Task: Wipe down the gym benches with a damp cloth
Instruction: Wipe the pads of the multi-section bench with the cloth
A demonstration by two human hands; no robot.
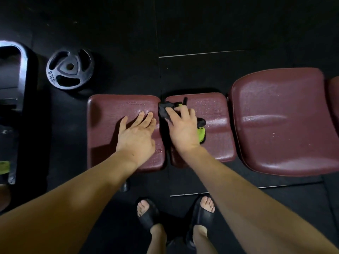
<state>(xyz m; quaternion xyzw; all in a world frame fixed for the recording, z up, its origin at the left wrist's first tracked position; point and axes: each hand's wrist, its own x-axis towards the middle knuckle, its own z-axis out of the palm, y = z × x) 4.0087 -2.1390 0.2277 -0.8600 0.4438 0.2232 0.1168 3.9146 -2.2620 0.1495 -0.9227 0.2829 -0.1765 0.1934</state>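
We see left hand (136,132) flat, released, on desk (117,114); right hand (183,129) beside it, seemingly grasping cloth (165,110).

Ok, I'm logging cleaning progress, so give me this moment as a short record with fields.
left hand: flat on left pad, holds nothing
right hand: pressing cloth onto middle pad
cloth: black and green, near the gap between pads
large pad: right of both, untouched by either hand
weight plate: on floor, left of bench
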